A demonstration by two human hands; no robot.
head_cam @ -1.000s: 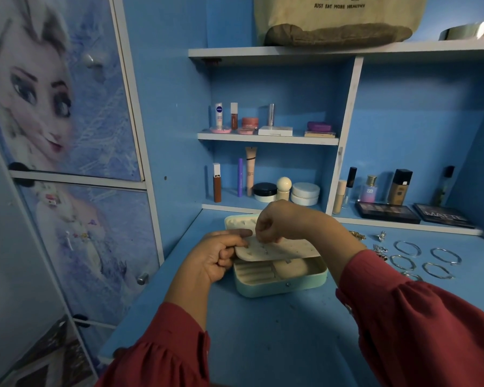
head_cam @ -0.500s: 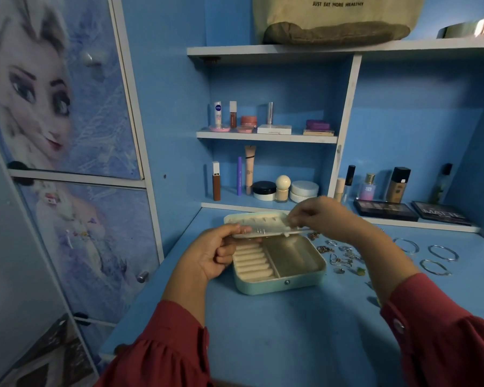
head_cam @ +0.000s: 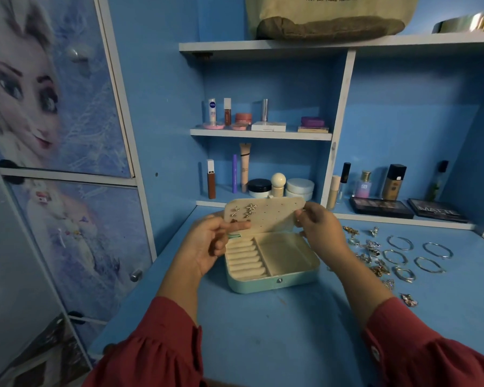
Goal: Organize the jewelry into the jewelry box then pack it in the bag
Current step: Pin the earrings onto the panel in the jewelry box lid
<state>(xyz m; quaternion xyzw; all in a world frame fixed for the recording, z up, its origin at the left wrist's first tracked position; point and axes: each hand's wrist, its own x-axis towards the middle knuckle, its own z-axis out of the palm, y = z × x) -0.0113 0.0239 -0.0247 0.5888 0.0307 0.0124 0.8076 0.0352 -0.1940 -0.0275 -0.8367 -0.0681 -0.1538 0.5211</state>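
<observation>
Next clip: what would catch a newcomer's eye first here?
Both hands, left hand and right hand, hold up a cream earring panel over the open mint jewelry box at the desk's centre. Bangles and small jewelry lie loose to its right; a canvas bag sits on the top shelf.

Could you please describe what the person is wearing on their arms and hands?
Both arms wear loose, gathered dark red sleeves ending at the forearms. The right cuff carries a small button. The left hand and right hand are bare; no gloves, rings or watch are visible.
</observation>
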